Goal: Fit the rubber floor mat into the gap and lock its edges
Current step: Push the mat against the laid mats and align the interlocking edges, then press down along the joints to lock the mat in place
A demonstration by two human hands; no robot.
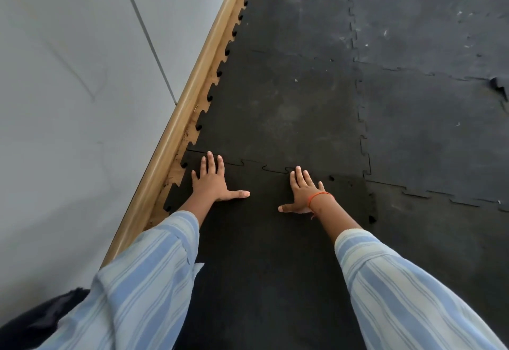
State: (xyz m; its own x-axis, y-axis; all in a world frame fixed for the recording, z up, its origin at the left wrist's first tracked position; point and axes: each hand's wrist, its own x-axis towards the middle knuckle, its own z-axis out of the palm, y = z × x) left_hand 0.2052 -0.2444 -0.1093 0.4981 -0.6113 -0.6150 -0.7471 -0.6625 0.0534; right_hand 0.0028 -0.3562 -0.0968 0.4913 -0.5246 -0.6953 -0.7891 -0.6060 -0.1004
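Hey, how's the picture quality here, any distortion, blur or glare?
Head view: wide-angle bending curves the wooden skirting; light is soft and even, no glare; the left hand and right hand on the rubber mat are sharp; the striped sleeves look stretched near the bottom edge.

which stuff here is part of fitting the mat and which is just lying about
Part of the job:
- rubber floor mat being pressed down
- left hand and right hand, both flat on it
- jigsaw seam with the laid mat ahead

Just there:
- wooden skirting
- grey wall
- torn mat corner, far right
- dark bundle, bottom left
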